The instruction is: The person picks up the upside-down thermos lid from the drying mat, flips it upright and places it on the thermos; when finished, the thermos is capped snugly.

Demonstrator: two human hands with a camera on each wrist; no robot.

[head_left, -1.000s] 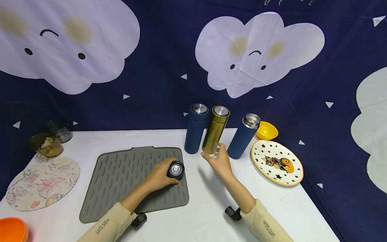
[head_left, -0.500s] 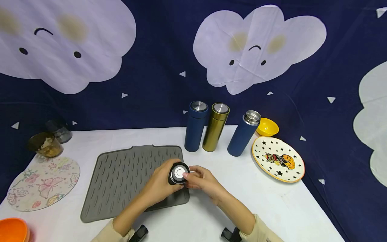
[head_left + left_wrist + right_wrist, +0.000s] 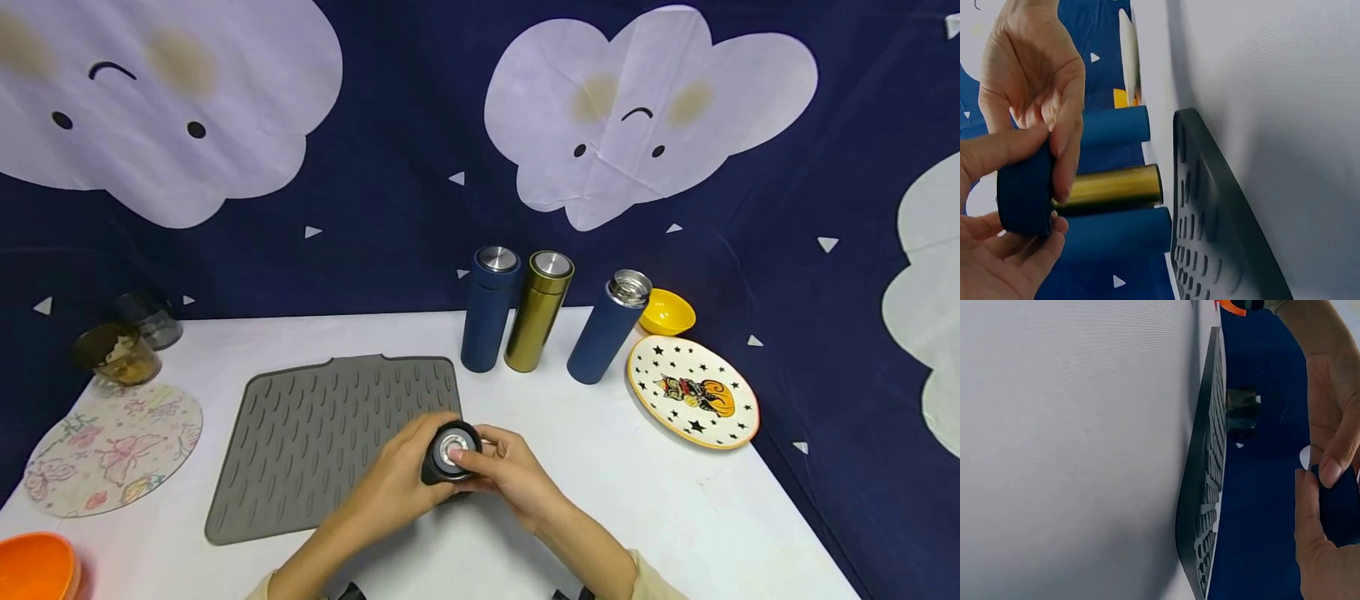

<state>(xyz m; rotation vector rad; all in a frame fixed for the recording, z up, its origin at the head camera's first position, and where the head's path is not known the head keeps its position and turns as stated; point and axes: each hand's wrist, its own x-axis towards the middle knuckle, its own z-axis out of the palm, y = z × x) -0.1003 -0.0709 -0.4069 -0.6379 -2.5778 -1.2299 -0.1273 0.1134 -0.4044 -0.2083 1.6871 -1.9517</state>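
Note:
Over the front right corner of the grey drying mat (image 3: 337,442), my left hand (image 3: 401,471) grips a dark blue bottle lid (image 3: 1025,194) by its side. The lid's round grey-and-silver inner face is turned up in the head view. My right hand (image 3: 517,479) has its thumb on that inner face and its other fingers at the lid's right rim. Behind the hands stand a capped blue bottle (image 3: 489,321), a capped gold bottle (image 3: 536,325) and a blue bottle without a lid (image 3: 600,337), its steel mouth showing.
To the right lie a star-patterned plate (image 3: 667,362) and a yellow bowl (image 3: 667,312). On the left are a round floral mat (image 3: 112,454), an orange bowl (image 3: 33,567), a brown glass cup (image 3: 120,358) and a clear one (image 3: 159,329). A cloud-printed cloth (image 3: 390,167) hangs behind.
My right hand came away from beside the gold bottle, down and left to the lid, and its thumb moved onto the inner face. My left hand shifted slightly right and nearer with the lid.

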